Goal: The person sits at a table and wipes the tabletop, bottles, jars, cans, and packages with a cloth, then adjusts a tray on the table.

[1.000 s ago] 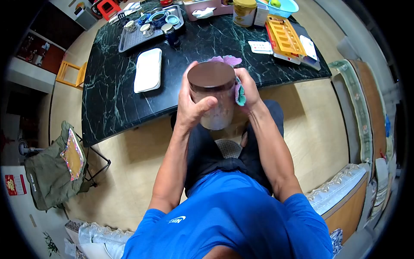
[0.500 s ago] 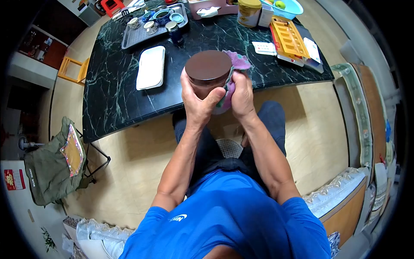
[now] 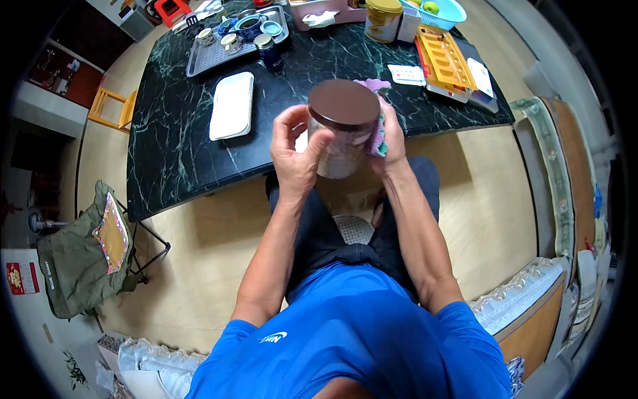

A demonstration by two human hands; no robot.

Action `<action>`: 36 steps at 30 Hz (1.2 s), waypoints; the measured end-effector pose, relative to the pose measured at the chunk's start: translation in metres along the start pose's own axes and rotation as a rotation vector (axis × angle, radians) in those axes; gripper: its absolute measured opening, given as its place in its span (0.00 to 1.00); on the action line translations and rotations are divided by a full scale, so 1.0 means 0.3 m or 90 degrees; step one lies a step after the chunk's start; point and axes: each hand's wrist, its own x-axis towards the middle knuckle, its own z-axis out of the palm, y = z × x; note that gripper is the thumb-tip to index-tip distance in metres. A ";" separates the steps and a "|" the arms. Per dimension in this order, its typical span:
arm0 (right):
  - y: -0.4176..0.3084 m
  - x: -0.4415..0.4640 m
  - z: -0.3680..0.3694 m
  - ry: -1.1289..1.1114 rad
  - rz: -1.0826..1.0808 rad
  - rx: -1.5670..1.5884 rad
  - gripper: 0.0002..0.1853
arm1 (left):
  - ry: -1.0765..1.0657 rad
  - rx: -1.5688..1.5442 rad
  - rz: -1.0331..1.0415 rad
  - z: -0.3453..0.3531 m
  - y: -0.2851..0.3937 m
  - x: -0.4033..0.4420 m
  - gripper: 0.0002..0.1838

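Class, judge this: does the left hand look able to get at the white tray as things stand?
Probably yes: the white tray lies near the left hand, with only bare tabletop seen between. That hand is at the jar, though, and would likely have to leave it first.

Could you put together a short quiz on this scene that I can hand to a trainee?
1. Which hand has the purple-and-green cloth between it and the jar?
A) left
B) right
C) neither

2. True or false: the brown lid is on the jar.

3. Fill the gap: the yellow plastic tray lies toward the person's ___ side of the dark table.

Key:
1. B: the right hand.
2. True.
3. right.
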 end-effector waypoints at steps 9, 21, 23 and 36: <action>0.052 -0.044 0.105 0.011 -0.198 -0.301 0.29 | -0.001 0.053 0.005 0.016 0.009 -0.003 0.62; 0.098 0.028 -0.075 -0.136 0.222 0.038 0.25 | -0.058 -0.243 -0.091 -0.040 0.011 0.036 0.49; 0.103 -0.026 -0.031 -0.087 0.198 0.029 0.28 | -0.038 -0.304 -0.105 -0.059 0.016 0.046 0.49; 0.132 0.013 -0.026 -0.152 0.224 0.285 0.29 | 0.002 -0.350 -0.090 0.006 0.062 0.078 0.45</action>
